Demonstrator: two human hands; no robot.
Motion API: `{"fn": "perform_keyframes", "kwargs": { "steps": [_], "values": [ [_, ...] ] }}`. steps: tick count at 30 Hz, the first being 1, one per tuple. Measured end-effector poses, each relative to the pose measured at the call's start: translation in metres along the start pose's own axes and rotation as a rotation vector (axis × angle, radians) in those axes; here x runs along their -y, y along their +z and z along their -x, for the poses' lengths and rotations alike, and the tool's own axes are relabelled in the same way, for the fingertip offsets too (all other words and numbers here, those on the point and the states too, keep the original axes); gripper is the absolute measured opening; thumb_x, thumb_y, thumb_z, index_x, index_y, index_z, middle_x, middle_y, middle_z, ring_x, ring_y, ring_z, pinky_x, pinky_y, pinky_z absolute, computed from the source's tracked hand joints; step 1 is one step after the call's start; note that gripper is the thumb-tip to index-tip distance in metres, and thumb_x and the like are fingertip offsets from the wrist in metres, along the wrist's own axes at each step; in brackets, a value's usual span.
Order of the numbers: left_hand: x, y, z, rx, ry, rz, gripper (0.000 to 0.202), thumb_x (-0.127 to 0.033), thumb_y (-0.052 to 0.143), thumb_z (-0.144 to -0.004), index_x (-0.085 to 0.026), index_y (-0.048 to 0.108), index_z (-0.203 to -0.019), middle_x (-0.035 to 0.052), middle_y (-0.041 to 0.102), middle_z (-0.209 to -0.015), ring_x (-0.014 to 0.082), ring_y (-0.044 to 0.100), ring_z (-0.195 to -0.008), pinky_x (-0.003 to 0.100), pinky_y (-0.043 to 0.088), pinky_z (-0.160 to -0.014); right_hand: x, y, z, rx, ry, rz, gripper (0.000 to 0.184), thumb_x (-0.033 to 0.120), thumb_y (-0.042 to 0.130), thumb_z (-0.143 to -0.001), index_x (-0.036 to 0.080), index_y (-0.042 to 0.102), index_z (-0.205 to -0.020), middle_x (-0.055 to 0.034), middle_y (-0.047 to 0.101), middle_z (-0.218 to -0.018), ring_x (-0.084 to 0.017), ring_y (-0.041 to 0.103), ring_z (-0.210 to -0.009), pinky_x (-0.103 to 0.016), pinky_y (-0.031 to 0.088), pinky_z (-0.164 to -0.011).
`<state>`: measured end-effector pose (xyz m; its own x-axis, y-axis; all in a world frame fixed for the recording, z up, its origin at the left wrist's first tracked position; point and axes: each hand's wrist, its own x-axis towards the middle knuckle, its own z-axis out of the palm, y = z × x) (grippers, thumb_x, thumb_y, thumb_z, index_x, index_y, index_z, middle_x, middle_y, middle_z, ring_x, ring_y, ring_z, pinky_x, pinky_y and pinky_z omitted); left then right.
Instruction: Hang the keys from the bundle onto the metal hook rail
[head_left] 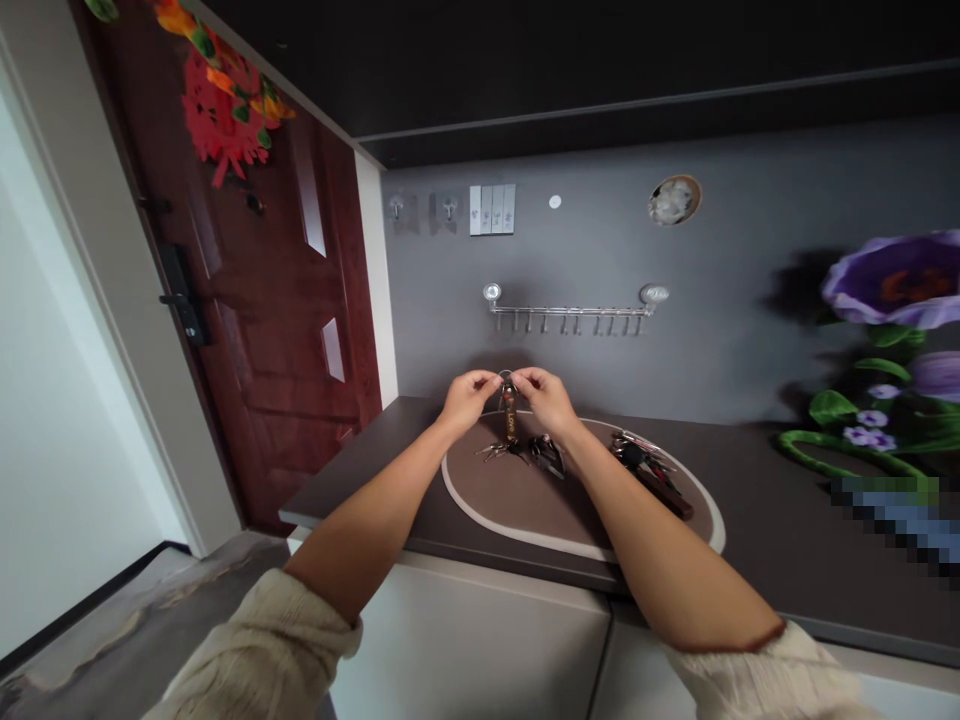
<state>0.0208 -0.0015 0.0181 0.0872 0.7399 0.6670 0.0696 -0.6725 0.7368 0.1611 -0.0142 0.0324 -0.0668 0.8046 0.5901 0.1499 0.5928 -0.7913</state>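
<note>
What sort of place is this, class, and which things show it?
Probably a home's entryway: a dark red door, a rail of hooks on the wall, and keys near the hands.

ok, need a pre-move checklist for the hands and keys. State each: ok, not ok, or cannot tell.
1. Left hand on the key ring: ok, pinched at fingertips.
2. Right hand on the ring: ok, pinched opposite.
3. Ring fully closed: cannot tell, too small.
4. LOVE strap hanging below the ring: ok.
5. Key bunch well away from the right hand: not ok, lies just below it.
6. Hook rail in view: ok, on the wall beyond the hands.
</note>
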Motion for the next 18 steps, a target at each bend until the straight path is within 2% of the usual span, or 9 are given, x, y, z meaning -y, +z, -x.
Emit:
{"fn": "perform_keyframes", "kwargs": {
  "steps": [6, 11, 15, 18],
  "values": [
    [-0.006, 0.004, 0.003, -0.067, -0.106, 0.123, 0.025, -0.037, 0.054, -0.068, -0.014, 0.060, -0.074, 0.0006, 0.058, -0.065, 0.0091, 0.047, -0.059, 0.023, 0.037, -0.061, 0.004, 0.005, 0.003, -0.018, 0.032, -0.030, 0.029, 0.042, 0.055, -0.064, 0.014, 0.055, -0.073, -0.0008, 0.056, -0.066, -0.009, 0.048, -0.059, -0.024, 0.038, -0.060],
    [-0.006, 0.006, 0.002, -0.098, -0.097, 0.130, 0.027, -0.038, 0.054, -0.068, -0.013, 0.060, -0.075, 0.0012, 0.057, -0.067, 0.0086, 0.046, -0.058, 0.022, 0.036, -0.059, 0.003, 0.005, -0.003, -0.043, 0.008, 0.054, 0.027, 0.040, 0.053, -0.065, 0.014, 0.055, -0.070, -0.0010, 0.056, -0.064, -0.011, 0.048, -0.061, -0.024, 0.038, -0.061],
    [0.005, 0.004, -0.001, -0.186, -0.078, 0.001, 0.032, -0.042, 0.044, -0.074, -0.014, 0.057, -0.081, 0.0016, 0.057, -0.069, 0.0081, 0.044, -0.054, 0.021, 0.035, -0.055, 0.007, 0.004, -0.020, -0.060, -0.040, 0.139, 0.024, 0.038, 0.051, -0.067, 0.015, 0.054, -0.069, -0.0003, 0.055, -0.062, -0.010, 0.048, -0.058, -0.024, 0.038, -0.060],
    [0.014, 0.000, -0.003, -0.247, -0.054, -0.191, 0.033, -0.042, 0.037, -0.077, -0.015, 0.056, -0.076, 0.0009, 0.055, -0.064, 0.0088, 0.044, -0.052, 0.022, 0.033, -0.053, 0.010, 0.006, -0.040, -0.144, -0.017, 0.136, 0.022, 0.036, 0.049, -0.068, 0.015, 0.054, -0.069, 0.0000, 0.055, -0.059, -0.010, 0.048, -0.054, -0.024, 0.038, -0.057]
  ]
}}
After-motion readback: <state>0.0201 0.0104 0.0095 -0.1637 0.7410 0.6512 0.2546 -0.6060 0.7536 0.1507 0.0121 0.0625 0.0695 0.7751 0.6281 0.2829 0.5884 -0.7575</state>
